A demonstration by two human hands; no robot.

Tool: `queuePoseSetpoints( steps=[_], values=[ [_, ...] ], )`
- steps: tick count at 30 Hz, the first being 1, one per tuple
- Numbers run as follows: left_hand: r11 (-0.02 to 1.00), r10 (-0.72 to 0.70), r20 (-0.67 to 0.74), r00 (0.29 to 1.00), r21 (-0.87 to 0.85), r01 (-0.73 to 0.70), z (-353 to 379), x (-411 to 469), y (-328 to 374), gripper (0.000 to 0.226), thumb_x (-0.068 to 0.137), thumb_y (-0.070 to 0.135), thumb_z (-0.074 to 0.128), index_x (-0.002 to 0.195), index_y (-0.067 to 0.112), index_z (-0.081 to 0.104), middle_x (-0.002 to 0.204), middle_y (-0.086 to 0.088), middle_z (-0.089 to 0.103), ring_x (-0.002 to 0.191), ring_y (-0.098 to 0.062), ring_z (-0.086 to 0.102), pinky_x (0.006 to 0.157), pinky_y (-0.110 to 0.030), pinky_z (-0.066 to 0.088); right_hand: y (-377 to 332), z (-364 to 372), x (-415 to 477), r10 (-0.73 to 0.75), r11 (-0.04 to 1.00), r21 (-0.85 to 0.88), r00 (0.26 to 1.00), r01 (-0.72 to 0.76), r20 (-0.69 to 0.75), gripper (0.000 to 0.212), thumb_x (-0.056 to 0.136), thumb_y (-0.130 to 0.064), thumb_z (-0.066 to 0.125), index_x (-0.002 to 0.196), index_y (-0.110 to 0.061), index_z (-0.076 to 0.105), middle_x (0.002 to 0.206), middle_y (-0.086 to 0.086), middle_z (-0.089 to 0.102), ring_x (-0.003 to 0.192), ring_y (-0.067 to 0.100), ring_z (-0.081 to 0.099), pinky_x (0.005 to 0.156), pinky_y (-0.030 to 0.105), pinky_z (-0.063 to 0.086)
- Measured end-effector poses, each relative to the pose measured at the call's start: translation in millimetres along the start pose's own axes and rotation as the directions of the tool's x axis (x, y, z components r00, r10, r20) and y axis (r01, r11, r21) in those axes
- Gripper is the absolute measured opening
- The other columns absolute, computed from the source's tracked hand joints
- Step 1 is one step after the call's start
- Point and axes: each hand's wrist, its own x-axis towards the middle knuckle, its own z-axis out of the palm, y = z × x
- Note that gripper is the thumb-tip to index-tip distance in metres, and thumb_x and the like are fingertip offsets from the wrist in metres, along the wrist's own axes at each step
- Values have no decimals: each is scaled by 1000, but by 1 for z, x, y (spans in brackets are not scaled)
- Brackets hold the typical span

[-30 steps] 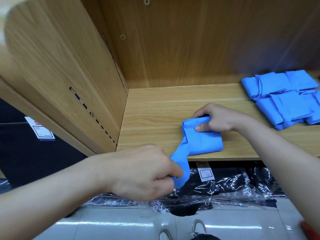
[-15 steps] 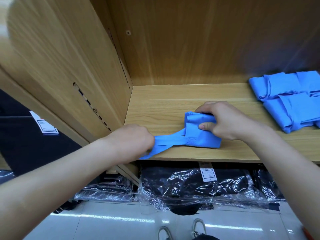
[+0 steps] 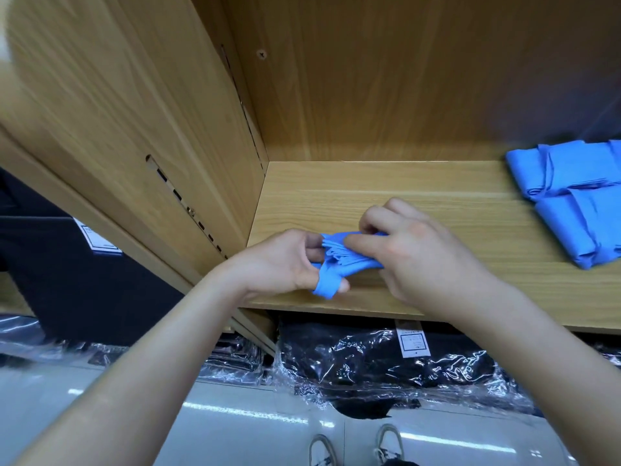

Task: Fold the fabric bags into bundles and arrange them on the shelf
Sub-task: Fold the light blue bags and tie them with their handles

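Fabric bag (image 3: 353, 260) runs left-to-right along the shelf (image 3: 437, 203) front (strap (image 3: 326, 286) end leftward).

two hands (image 3: 289, 260) (image 3: 413, 253), one blue bag (image 3: 349, 260), two folded bundles (image 3: 554, 169) (image 3: 584, 227), two shoes (image 3: 322, 449) (image 3: 389, 443)

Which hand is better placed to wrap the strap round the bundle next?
Probably the left hand: the strap loops round its thumb, while the right hand pins the folded bag.
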Motion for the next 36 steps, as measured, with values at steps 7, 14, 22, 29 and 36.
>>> queuePoseSetpoints(
  steps=[7,14,22,29,36],
  values=[
    [875,-51,-93,994,-485,0,9,-4,-9,26,75,33,62,81,12,76,85,-6,75,70,-11,72,71,-19,56,-17,26,-19,-44,992,-123,969,14,-242,24,85,1,46,90,-5,68,84,8,60,78,29,49,64,37,35],
    [933,-145,-118,982,-347,97,22,-2,-7,30,85,38,59,83,11,72,80,-5,73,68,-10,70,71,-19,56,-14,37,-26,-93,993,-88,978,78,-187,25,74,4,52,89,-9,66,92,6,62,83,28,53,64,36,39],
    [947,-94,-308,947,265,180,32,9,11,25,96,11,41,87,6,64,79,-9,70,57,-15,65,69,-30,55,-8,25,-10,233,889,392,971,-236,57,78,68,-2,67,127,-45,40,95,-7,42,79,24,54,65,31,43],
    [988,-121,-258,958,58,140,36,5,5,19,78,1,45,78,9,62,69,-5,59,63,-15,55,61,-21,45,1,36,-18,59,921,388,996,-32,-59,62,67,5,73,119,-29,68,94,1,50,80,22,50,69,32,46],
    [999,15,-39,999,-28,-16,29,-11,5,54,86,1,69,134,20,50,127,8,60,108,6,59,99,-12,41,27,34,-23,237,877,455,962,-154,-132,45,62,7,73,98,-20,74,90,-4,57,80,21,59,74,32,48]
  ],
)
